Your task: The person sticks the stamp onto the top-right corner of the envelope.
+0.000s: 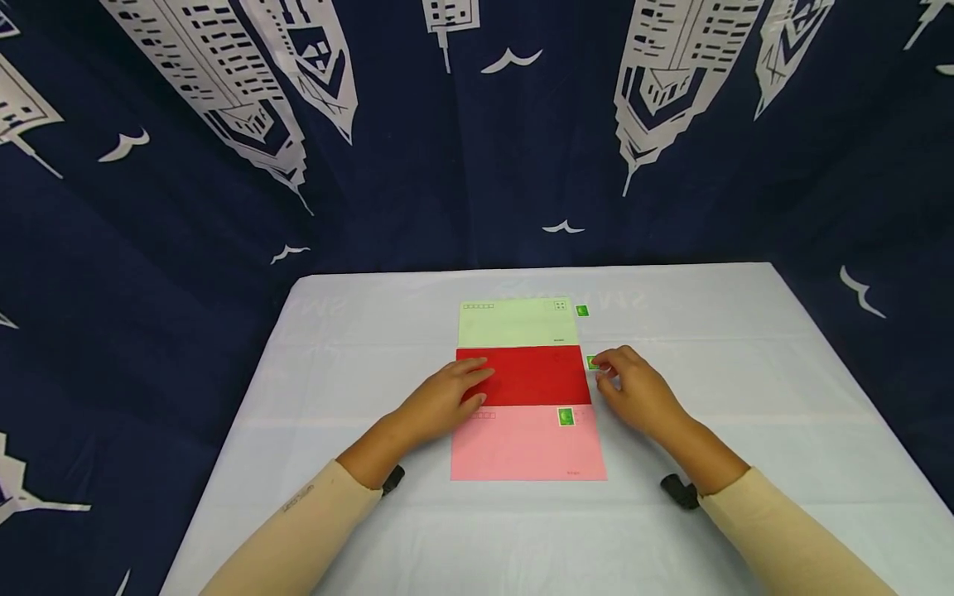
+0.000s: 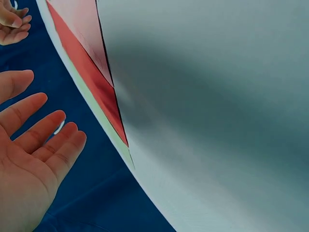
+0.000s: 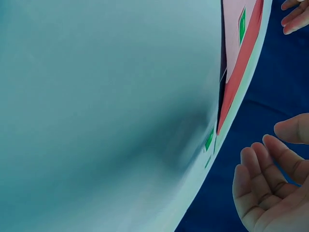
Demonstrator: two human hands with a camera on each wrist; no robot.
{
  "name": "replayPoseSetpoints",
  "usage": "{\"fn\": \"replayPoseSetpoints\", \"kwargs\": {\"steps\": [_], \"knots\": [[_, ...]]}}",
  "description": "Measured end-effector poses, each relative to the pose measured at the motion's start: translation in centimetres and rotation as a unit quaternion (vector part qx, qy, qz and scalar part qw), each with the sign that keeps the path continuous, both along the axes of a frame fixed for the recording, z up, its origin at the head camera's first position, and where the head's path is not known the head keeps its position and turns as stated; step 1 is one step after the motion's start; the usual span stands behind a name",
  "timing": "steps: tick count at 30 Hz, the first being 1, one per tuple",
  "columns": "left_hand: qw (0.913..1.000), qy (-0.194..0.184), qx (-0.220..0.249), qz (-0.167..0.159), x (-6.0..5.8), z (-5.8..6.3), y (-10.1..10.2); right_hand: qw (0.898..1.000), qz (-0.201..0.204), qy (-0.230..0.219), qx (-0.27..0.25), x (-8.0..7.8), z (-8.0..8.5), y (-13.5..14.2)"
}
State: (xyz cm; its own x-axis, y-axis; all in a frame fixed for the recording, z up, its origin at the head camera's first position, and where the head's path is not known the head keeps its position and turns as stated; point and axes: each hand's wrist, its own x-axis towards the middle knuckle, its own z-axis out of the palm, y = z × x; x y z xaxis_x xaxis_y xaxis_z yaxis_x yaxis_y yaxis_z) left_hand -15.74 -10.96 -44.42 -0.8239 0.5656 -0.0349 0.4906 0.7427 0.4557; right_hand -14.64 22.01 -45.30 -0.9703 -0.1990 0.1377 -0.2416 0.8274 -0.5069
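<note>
Three envelopes lie in a column on the white table: a light green envelope point(image 1: 514, 324) at the back, a plain red envelope point(image 1: 537, 377) in the middle, and a pink envelope point(image 1: 522, 451) in front. A green stamp point(image 1: 566, 416) sits at the pink one's upper right corner. My left hand point(image 1: 445, 397) reaches over the red envelope's left side, fingers spread and relaxed. The fingertips of my right hand point(image 1: 637, 393) are right at a loose green stamp point(image 1: 592, 362) beside the red envelope. In the right wrist view these fingers are loosely bent with nothing between them.
Another loose green stamp point(image 1: 582, 310) lies right of the light green envelope. A white cloth point(image 1: 358, 331) covers the table. Behind it hangs a dark blue curtain point(image 1: 417, 199) with white buildings and birds. Black wrist devices point(image 1: 679, 492) show below both hands.
</note>
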Motion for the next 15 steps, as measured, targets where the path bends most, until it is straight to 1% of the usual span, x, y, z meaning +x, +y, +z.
{"fn": "replayPoseSetpoints", "kwargs": {"steps": [6, 12, 15], "knots": [[1.0, -0.007, -0.002, -0.005, -0.8, -0.2, 0.1, 0.999, -0.014, -0.041, -0.016, -0.6, -0.3, 0.5], [0.9997, -0.024, -0.007, -0.007, -1.6, -0.4, 0.2, 0.998, -0.021, -0.054, -0.025, -1.1, -0.5, 1.0], [0.9994, -0.032, -0.013, -0.01, -1.9, -0.8, 0.2, 0.997, -0.025, -0.07, -0.038, -1.5, -0.5, 1.3]]}}
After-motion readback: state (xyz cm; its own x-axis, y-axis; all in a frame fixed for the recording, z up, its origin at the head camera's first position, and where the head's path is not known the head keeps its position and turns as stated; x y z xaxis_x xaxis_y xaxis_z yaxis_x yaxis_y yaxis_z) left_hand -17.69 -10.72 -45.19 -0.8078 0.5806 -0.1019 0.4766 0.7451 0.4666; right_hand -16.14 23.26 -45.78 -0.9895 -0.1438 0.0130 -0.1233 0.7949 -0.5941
